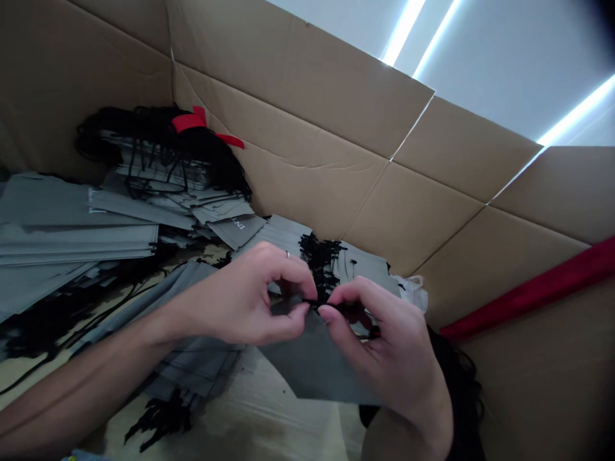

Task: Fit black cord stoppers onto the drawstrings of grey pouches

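Between my two hands runs a short black cord (314,302), at the corner of a flat grey bag-like piece (312,365). My left hand (262,294) pinches the cord with thumb and forefinger from the left and wears a ring. From the right, my right hand (384,326) grips it between thumb and forefinger, its other fingers curled in. The grey piece hangs below the fingertips, partly covered by my right hand. Just behind the hands lie grey pieces (288,232) with bunched black cord ends (319,256).
Stacked grey pieces (62,240) with black cords lie at the left. Behind them sits a black cord bundle (225,160) with a red strip (189,120). Cardboard walls (288,102) enclose the work surface (269,410). A red band (538,291) slants along the right.
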Action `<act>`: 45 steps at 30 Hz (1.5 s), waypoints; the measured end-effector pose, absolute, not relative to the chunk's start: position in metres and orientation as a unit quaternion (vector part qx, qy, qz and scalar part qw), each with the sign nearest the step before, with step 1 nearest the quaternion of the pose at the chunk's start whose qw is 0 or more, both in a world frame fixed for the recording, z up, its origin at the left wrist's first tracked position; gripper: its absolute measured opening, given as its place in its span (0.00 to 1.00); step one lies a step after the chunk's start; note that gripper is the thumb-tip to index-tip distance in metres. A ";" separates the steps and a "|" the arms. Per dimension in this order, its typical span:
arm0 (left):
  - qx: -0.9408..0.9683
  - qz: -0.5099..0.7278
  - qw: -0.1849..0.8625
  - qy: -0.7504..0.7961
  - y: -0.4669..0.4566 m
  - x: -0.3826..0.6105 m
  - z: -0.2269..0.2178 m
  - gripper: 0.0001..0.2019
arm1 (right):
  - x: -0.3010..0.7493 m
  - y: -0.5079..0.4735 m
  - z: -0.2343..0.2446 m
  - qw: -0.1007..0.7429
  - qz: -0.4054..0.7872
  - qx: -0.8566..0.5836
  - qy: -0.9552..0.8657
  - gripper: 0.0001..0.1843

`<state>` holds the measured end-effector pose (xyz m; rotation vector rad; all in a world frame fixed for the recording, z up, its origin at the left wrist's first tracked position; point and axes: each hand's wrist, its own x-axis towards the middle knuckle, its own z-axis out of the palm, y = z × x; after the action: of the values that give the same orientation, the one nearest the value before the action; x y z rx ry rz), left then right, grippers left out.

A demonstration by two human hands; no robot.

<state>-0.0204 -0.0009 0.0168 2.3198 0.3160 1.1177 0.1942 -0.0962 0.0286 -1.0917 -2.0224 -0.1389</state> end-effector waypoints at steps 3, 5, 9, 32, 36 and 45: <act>0.857 0.425 0.257 0.141 -0.003 -0.021 0.016 0.06 | 0.193 -0.096 0.027 0.393 -0.053 -0.432 -0.810 0.07; 0.867 0.405 0.256 0.139 -0.005 -0.022 0.016 0.07 | 0.193 -0.097 0.026 0.390 -0.053 -0.429 -0.813 0.07; 0.887 0.359 0.266 0.115 -0.008 -0.023 0.018 0.09 | 0.190 -0.100 0.024 0.383 -0.042 -0.410 -0.827 0.06; 0.857 0.374 0.260 0.241 -0.015 0.003 -0.004 0.05 | 0.190 -0.102 0.024 0.334 -0.148 -0.429 -0.826 0.15; 0.907 0.365 0.099 0.182 -0.010 0.005 -0.017 0.13 | 0.191 -0.099 0.022 0.343 -0.157 -0.423 -0.824 0.17; 0.849 0.499 -0.121 0.125 -0.009 0.014 -0.025 0.23 | 0.184 -0.097 0.021 0.417 -0.139 -0.391 -0.809 0.17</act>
<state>0.0145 -0.0090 -0.0254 2.8935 0.4267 1.7019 0.1843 -0.0972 0.0208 -0.9811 -2.0293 -0.3493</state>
